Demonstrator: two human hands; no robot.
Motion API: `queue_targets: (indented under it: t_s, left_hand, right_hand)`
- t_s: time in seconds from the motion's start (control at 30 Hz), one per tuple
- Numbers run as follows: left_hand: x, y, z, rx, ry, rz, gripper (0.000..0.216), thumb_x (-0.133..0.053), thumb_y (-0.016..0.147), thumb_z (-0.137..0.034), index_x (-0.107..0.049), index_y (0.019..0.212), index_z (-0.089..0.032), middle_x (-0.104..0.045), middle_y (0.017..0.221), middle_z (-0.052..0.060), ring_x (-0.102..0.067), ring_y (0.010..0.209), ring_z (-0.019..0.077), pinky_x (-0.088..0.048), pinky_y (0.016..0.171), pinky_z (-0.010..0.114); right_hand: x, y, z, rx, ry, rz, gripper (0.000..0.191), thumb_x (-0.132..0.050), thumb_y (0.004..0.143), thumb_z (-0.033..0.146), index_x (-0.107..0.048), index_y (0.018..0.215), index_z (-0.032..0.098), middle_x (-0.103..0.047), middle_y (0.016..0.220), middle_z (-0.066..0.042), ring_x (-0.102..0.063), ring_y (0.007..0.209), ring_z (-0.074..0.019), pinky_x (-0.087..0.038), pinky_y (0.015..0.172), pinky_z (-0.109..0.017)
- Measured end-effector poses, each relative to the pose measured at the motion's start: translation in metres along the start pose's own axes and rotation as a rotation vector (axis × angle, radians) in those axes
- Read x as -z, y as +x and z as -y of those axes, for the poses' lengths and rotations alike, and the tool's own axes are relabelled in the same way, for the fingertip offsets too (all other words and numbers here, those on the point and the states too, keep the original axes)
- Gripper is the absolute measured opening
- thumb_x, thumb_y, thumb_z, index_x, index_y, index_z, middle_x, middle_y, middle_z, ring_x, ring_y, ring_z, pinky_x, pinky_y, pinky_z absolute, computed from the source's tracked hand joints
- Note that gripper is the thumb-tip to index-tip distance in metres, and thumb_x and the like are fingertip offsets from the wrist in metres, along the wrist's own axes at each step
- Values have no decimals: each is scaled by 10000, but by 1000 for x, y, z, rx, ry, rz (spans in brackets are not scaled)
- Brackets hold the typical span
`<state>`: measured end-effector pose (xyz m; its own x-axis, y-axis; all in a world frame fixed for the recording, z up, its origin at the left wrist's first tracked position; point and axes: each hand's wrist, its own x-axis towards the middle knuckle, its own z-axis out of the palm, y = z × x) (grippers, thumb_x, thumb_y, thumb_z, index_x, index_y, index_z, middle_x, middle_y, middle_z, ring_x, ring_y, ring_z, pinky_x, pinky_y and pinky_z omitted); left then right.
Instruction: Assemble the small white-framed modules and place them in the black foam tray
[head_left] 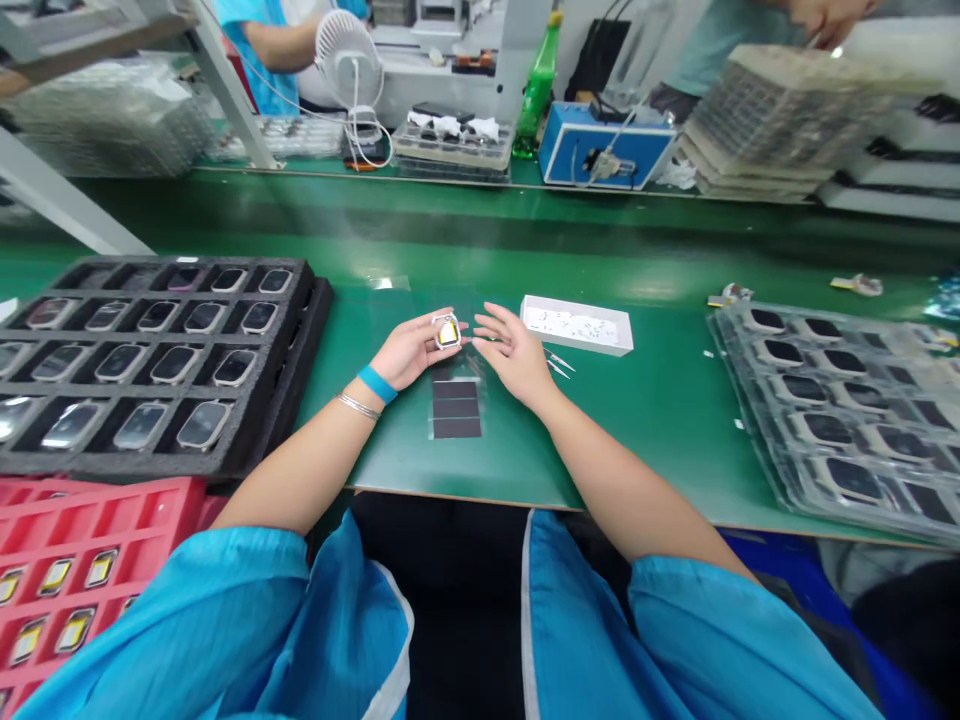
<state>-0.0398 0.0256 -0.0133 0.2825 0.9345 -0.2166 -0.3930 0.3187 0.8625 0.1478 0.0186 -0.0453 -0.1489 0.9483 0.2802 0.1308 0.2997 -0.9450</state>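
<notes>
My left hand (409, 352) holds a small watch case (448, 331) with a silver-white rim and a yellow and white inside. Close by on its right is my right hand (514, 350), fingers apart and pointing at the case, with nothing visible in its grasp. Below the hands, a clear sheet with black rectangular stickers (456, 410) lies on the green table (645, 420). Tweezers (557, 362) rest just right of my right hand. Behind them stands a white box (577, 325) with many tiny pieces inside.
A black foam tray (255, 400) of watch faces sits at left, above a red tray (150, 510) with watch cases. Clear plastic trays (757, 430) with watch parts are stacked at right. Along the back are a fan (351, 60), a green bottle (538, 90) and a blue box (600, 148).
</notes>
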Motion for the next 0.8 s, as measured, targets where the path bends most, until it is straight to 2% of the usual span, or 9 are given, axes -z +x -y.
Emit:
queue_targets:
  t_s: [0.1, 0.2, 0.27, 0.4, 0.5, 0.57, 0.63, 0.7, 0.8]
  left_hand:
    - [12, 7, -5, -111, 33, -121, 435, -703, 776, -178, -612, 1201, -161, -706, 1057, 88, -690, 940, 151, -525, 943, 335]
    - [25, 13, -6, -333, 352, -341, 532, -782, 662, -132, -655, 1176, -184, -659, 1011, 42, -648, 954, 158, -496, 961, 317]
    - [30, 16, -6, -482, 575, -458, 564, -828, 582, -96, -686, 1122, -174, -622, 997, 53, -620, 979, 194, -485, 964, 323]
    - [24, 11, -7, -653, 771, -510, 524, -829, 598, -97, -679, 1098, -142, -591, 1021, 105, -588, 992, 243, -494, 918, 362]
    - [8, -16, -16, -742, 752, -517, 476, -816, 641, -126, -664, 1091, -156, -599, 1024, 107, -584, 968, 237, -509, 822, 332]
    - [-3, -49, -27, -820, 716, -499, 463, -811, 675, -174, -647, 1109, -183, -608, 1052, 99, -591, 949, 221, -509, 771, 304]
    - [-5, -87, -43, -906, 754, -477, 440, -797, 717, -237, -638, 1125, -199, -619, 1069, 94, -596, 952, 213, -505, 788, 297]
    - [7, -122, -65, -953, 904, -494, 377, -783, 745, -302, -657, 1085, -198, -631, 1061, 93, -588, 975, 217, -497, 821, 299]
    - [60, -143, -111, -918, 1145, -658, 343, -772, 744, -304, -677, 1051, -186, -638, 1079, 89, -577, 1012, 224, -485, 847, 301]
  right_hand:
    - [8, 4, -6, 6, -25, -64, 561, -675, 796, 457, -533, 1290, 232, -656, 1245, -138, -674, 1083, -223, -541, 964, -438]
    - [10, 5, -11, 0, -55, -88, 509, -670, 791, 456, -566, 1224, 210, -695, 1149, -139, -695, 1021, -222, -556, 926, -437]
    - [11, 5, -12, -10, -72, -86, 483, -663, 787, 457, -578, 1183, 195, -711, 1099, -140, -701, 999, -227, -559, 912, -440]
    - [11, 2, -13, -55, -107, -68, 494, -662, 762, 482, -577, 1143, 179, -723, 1056, -149, -704, 986, -250, -544, 934, -487]
    - [13, 0, -15, -91, -120, -62, 510, -679, 740, 511, -578, 1125, 191, -725, 1042, -150, -706, 962, -269, -532, 951, -531]
    - [13, -1, -18, -111, -120, -51, 506, -682, 739, 530, -581, 1113, 205, -727, 1033, -149, -710, 940, -275, -529, 956, -548]
    - [12, -2, -21, -125, -123, -32, 492, -682, 741, 540, -590, 1099, 216, -729, 1022, -148, -714, 925, -280, -537, 947, -546]
    - [9, -4, -22, -128, -146, -12, 481, -677, 738, 551, -603, 1081, 222, -730, 1011, -147, -716, 915, -286, -556, 915, -532]
    - [3, -9, -18, -127, -231, 7, 484, -637, 740, 570, -622, 1069, 217, -733, 987, -144, -718, 887, -286, -573, 870, -512]
